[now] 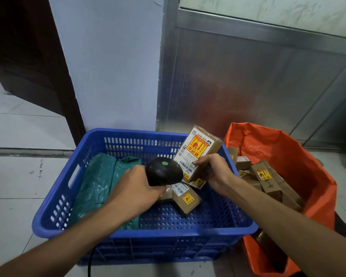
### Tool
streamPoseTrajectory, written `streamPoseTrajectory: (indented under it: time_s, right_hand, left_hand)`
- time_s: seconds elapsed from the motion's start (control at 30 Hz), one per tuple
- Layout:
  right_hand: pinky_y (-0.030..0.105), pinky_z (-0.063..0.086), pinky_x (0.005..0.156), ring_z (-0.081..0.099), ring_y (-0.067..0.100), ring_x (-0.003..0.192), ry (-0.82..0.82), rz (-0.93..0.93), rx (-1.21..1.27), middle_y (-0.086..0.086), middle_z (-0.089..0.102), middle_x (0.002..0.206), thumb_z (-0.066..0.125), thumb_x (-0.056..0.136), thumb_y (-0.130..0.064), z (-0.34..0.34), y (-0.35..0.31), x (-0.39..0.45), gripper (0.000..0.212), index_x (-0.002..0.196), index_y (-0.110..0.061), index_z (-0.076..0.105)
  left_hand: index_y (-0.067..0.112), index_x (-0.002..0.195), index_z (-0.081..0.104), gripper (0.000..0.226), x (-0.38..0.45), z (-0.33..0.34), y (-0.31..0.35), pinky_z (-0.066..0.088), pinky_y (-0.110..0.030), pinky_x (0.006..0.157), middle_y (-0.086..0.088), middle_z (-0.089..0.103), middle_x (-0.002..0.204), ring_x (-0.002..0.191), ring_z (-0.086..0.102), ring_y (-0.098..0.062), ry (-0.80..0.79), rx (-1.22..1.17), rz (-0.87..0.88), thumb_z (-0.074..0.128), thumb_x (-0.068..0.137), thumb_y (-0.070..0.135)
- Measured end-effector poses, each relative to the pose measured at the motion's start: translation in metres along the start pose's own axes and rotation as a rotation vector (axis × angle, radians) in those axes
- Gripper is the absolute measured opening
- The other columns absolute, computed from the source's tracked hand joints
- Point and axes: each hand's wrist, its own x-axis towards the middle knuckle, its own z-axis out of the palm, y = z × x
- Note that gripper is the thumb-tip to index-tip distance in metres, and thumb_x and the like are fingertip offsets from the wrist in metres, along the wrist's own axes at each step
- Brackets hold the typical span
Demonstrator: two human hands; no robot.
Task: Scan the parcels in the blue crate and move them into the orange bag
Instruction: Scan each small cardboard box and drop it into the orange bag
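One view only, head-worn, looking forward and steeply down from close above the blue crate (144, 232), which fills the near centre. The orange bag (300, 156) sits at right, partly cut off by the bottom edge. Both forearms enter from the bottom corners. Far ahead stand a white wall (108, 66) and metal panel (248, 80).

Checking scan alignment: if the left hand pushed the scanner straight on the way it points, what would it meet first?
Most likely the held box, gripped by the right hand; the scanner in the left hand seems nearly touching its label.
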Motion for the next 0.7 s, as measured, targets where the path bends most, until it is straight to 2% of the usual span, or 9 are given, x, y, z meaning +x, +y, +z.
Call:
streamPoseTrajectory:
  time_s: [0.13, 0.23, 0.47, 0.7]
  right_hand:
    - [0.043, 0.057, 0.077, 0.068, 0.032, 0.105, -0.008, 0.001, -0.003, 0.014, 0.074, 0.108, 0.06, 0.076, 0.007, 0.0051, 0.0017, 0.0008, 0.048, 0.123, -0.004, 0.06]
    - [0.043, 0.056, 0.08, 0.066, 0.031, 0.106, -0.03, 0.008, -0.015, 0.013, 0.073, 0.11, 0.059, 0.078, 0.008, 0.0064, 0.0036, 0.0008, 0.046, 0.122, -0.005, 0.061]
    - [0.043, 0.055, 0.078, 0.065, 0.032, 0.107, -0.045, 0.018, -0.017, 0.014, 0.072, 0.112, 0.058, 0.079, 0.008, 0.004, 0.0052, 0.0013, 0.042, 0.118, -0.006, 0.063]
    - [0.043, 0.055, 0.078, 0.066, 0.032, 0.107, -0.05, 0.015, -0.011, 0.014, 0.073, 0.112, 0.059, 0.079, 0.008, 0.0018, 0.0063, 0.0031, 0.041, 0.117, -0.007, 0.064]
  left_hand:
    - [0.016, 0.075, 0.068, 0.012, -0.0004, -0.0003, 0.0008, 0.049, -0.029, 0.055, -0.002, 0.068, 0.06, 0.058, 0.066, -0.023, 0.017, 0.002, -0.01, 0.076, 0.078, 0.025]
    - [0.017, 0.072, 0.066, 0.015, -0.0023, -0.0015, 0.0023, 0.045, -0.025, 0.053, 0.001, 0.066, 0.059, 0.054, 0.063, -0.018, 0.007, 0.019, -0.014, 0.076, 0.079, 0.026]
    - [0.019, 0.077, 0.067, 0.013, -0.0059, -0.0024, 0.0044, 0.043, -0.024, 0.052, 0.002, 0.065, 0.061, 0.053, 0.061, -0.012, -0.015, 0.026, -0.023, 0.077, 0.082, 0.026]
    - [0.015, 0.071, 0.065, 0.018, -0.0064, -0.0027, 0.0054, 0.043, -0.024, 0.052, 0.001, 0.065, 0.06, 0.054, 0.06, -0.014, -0.004, 0.047, -0.026, 0.077, 0.079, 0.026]
